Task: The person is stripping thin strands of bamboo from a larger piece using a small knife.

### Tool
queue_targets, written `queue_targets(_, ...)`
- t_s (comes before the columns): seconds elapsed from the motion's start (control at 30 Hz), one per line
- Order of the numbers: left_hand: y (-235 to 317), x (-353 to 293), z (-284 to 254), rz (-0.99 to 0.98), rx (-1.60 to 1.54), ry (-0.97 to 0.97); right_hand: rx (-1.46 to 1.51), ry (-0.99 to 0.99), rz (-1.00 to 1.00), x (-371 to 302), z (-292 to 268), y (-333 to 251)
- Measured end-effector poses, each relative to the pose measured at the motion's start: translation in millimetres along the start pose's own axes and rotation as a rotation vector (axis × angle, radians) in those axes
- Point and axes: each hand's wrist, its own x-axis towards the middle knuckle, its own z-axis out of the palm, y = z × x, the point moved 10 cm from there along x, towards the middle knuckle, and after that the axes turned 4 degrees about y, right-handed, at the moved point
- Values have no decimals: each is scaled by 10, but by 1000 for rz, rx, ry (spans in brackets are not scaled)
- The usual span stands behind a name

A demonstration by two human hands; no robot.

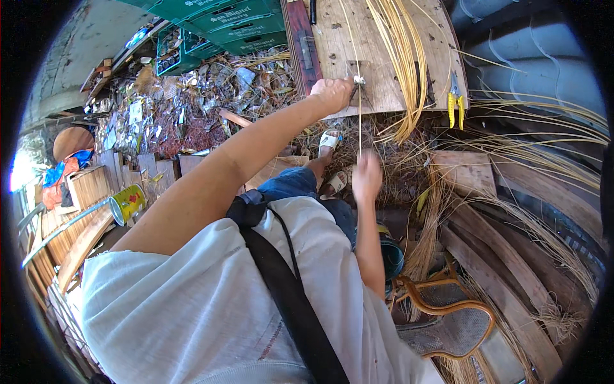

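Note:
A thin pale rattan strip (pixel 360 125) runs from the far side of the wooden workbench (pixel 332 38), past a small metal fixture (pixel 359 80) at its near edge, and down toward me. My right hand (pixel 368 174), slightly blurred, is closed round the strip's near end in front of the bench. At the fixture, my left hand (pixel 334 96) is closed with its fingers against a dark piece beside the strip; what exactly it grips is hidden. A bundle of long rattan strips (pixel 400 57) lies on the bench and hangs over its edge.
Yellow-handled pruning shears (pixel 455 105) lie at the bench's right corner. Green crates (pixel 236 29) stand far left above littered ground. More rattan strands (pixel 537 118) and wooden planks (pixel 492 256) spread at right, near a rattan-framed chair (pixel 457 320). A yellow can (pixel 128 203) sits left.

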Motion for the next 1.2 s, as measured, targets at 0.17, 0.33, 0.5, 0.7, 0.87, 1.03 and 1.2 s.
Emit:
queue_targets(0.17,-55,64,89,24,-69,53,-262,-193,432,-3274,-515,2494)
queue_targets(0.33,-59,60,43,7,-36,99,-164,-54,-40,-2850,-489,2424)
queue_targets(0.5,-108,58,88,14,35,211,-176,-21,-280,-330,-56,578)
queue_targets(0.7,-29,50,22,33,18,135,204,-27,-11,1033,477,-242)
queue_targets(0.87,9,-25,-70,48,-2,115,294,54,90,957,429,-158)
queue_targets(1.03,27,-45,-94,13,43,55,663,-95,107,905,609,-198)
queue_targets(1.2,107,-26,-86,8,44,31,167,-10,-88,478,113,-323)
